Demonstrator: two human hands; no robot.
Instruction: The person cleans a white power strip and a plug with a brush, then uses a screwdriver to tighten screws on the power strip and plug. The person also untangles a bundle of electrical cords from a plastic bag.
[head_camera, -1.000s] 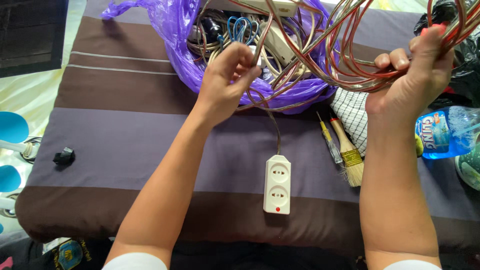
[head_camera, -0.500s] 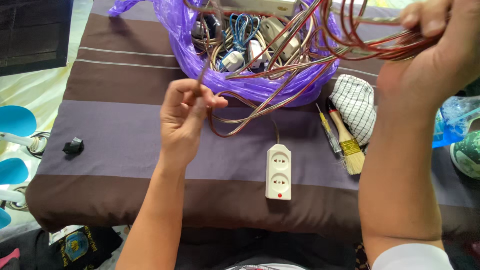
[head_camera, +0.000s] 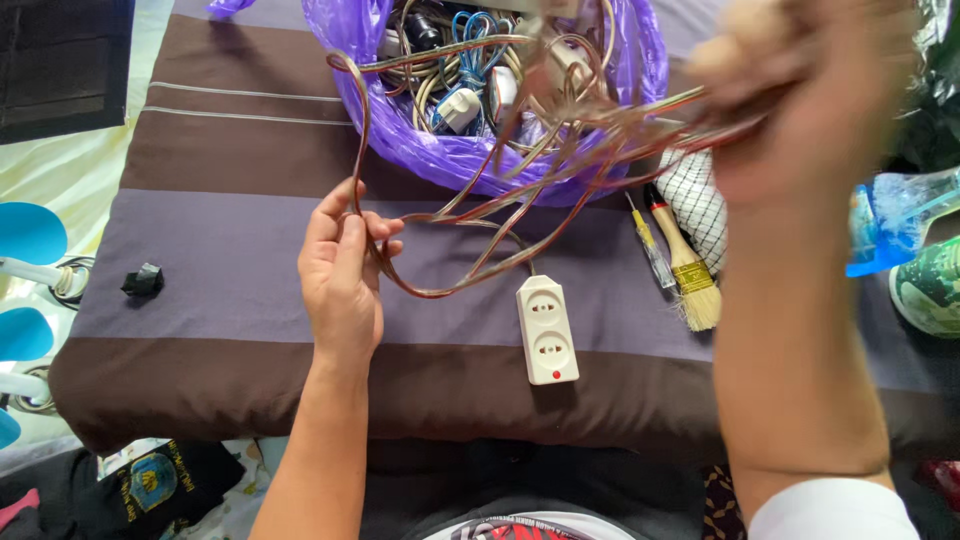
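Observation:
A long reddish-brown transparent cable (head_camera: 470, 210) loops across the purple striped cushion (head_camera: 210, 250). My left hand (head_camera: 342, 275) pinches one strand of it between thumb and fingers, low over the cushion. My right hand (head_camera: 810, 95), blurred and raised at the upper right, grips a bundle of the cable's coils. The cable ends in a white two-socket extension block (head_camera: 546, 329) lying flat near the cushion's front. Behind the hands sits a purple plastic bag (head_camera: 440, 155) stuffed with several tangled cords and plugs.
A yellow-handled screwdriver (head_camera: 650, 245), a paintbrush (head_camera: 685, 270) and a checked cloth (head_camera: 700, 205) lie right of the socket block. A small black plug (head_camera: 143, 281) sits at the left. A blue-labelled bottle (head_camera: 890, 225) lies at the right edge.
My left hand has dropped from the bag down toward me, drawing a strand out along the cushion. My right hand lifted the coils higher and nearer the camera.

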